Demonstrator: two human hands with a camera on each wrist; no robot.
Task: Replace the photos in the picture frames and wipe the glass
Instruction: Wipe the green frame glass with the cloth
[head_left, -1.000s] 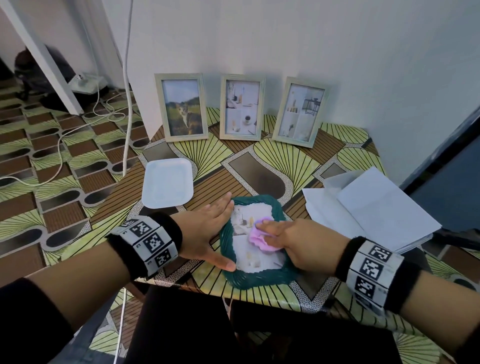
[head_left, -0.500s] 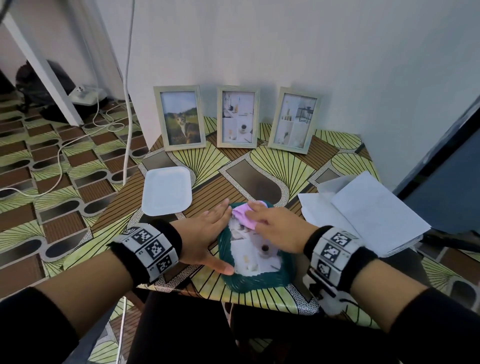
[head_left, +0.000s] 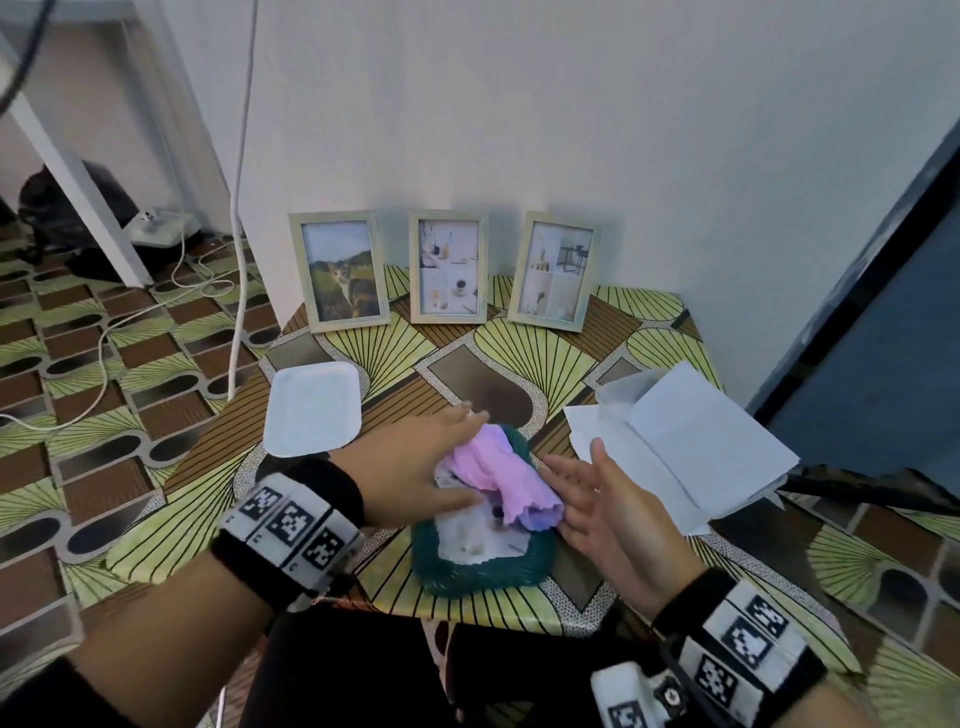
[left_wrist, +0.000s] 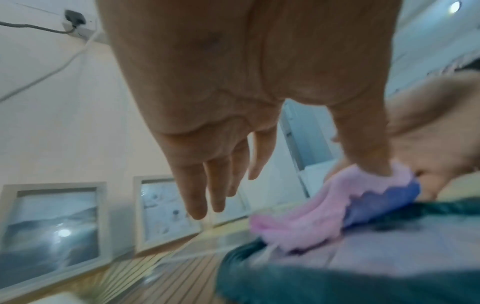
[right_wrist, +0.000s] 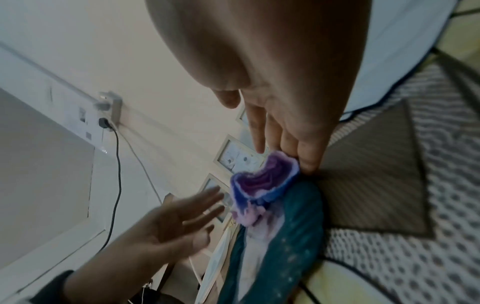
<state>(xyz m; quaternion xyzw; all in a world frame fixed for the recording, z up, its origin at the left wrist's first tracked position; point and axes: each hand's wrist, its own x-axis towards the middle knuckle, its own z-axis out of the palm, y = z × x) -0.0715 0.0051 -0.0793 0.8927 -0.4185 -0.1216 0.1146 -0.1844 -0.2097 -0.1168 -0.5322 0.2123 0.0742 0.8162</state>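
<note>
A small table (head_left: 649, 332) covered in a green-and-brown fan-patterned cloth is set against a white wall (head_left: 571, 130). At its 6 o'clock edge a picture frame with a dark green fuzzy border (head_left: 483, 574) is laid flat, glass up. A crumpled pink-and-lilac cleaning cloth (head_left: 501, 475) is seen on the glass. The left hand (head_left: 410, 467) is held at the frame's 9 o'clock side, fingers straight; its thumb is pressed against the cloth. The right hand (head_left: 605, 506) is held at 3 o'clock, fingers spread and straight, fingertips touching the cloth, nothing gripped. Three pale wooden photo frames (head_left: 449, 267) are stood upright against the wall at 12 o'clock. A white rectangular tray (head_left: 311, 408) is noted at 10 o'clock, a stack of white paper sheets (head_left: 691, 441) at 2 o'clock.
</note>
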